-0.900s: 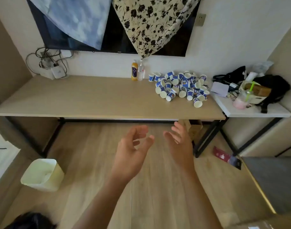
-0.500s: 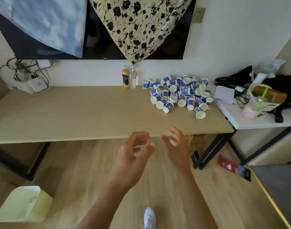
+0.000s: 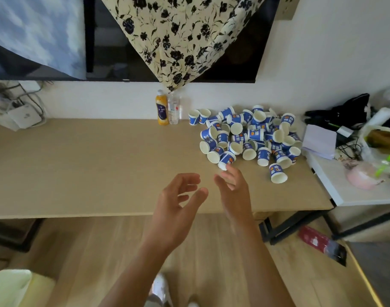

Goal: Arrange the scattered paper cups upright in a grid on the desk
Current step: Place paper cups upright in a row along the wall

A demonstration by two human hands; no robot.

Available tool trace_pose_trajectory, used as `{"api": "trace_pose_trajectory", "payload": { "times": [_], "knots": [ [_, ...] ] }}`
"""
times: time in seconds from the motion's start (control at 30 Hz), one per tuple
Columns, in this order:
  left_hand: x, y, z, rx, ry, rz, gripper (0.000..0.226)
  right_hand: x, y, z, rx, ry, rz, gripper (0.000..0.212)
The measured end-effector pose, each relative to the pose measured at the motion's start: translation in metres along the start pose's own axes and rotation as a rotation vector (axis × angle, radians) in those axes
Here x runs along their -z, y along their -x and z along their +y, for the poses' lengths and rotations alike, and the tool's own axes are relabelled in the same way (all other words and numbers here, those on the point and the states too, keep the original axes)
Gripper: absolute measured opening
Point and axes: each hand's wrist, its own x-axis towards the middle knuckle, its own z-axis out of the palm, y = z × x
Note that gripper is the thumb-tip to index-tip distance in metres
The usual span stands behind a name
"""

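We see both hands held out over the near edge of the counter (image 3: 89, 165), close to each other and holding nothing. The left hand (image 3: 178, 202) shows its palm side, its fingers (image 3: 187, 178) loosely curled and spread apart from the thumb. The right hand (image 3: 234, 191) reaches a little farther, its fingers (image 3: 230, 173) relaxed and slightly spread, though blur hides their detail.

The paper cups (image 3: 249, 138), blue and white, lie in a jumbled heap on the far right part of the counter, most of them tipped on their sides. The nearest cup (image 3: 226, 160) lies on its side just beyond the right fingertips; we cannot tell whether they touch it. A lone cup (image 3: 277, 173) lies apart on the near right of the heap. Two cups (image 3: 198, 117) at the heap's far left seem to stand upright.

Left of the heap, against the wall, an orange bottle (image 3: 161, 110) and a clear bottle (image 3: 173, 110) stand side by side. A white side table (image 3: 336, 185) adjoins the counter on the right, carrying a pink drink (image 3: 364, 173).
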Motion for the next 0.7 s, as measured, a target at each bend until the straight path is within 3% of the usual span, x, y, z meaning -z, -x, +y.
{"api": "trace_pose_trajectory", "payload": {
  "times": [0.33,0.57,0.7],
  "knots": [
    [0.006,-0.141,-0.033,0.063,-0.003,-0.119,0.043,-0.038,-0.114,0.02,-0.123,0.075,0.049,0.058],
    [0.017,-0.232,-0.047,0.112,-0.031,-0.24,0.015,-0.063,-0.183,0.04,-0.221,0.179,0.131,0.05],
    [0.021,-0.26,-0.053,0.149,-0.015,-0.239,0.014,-0.073,-0.202,0.056,-0.247,0.304,0.105,0.032]
  ]
}}
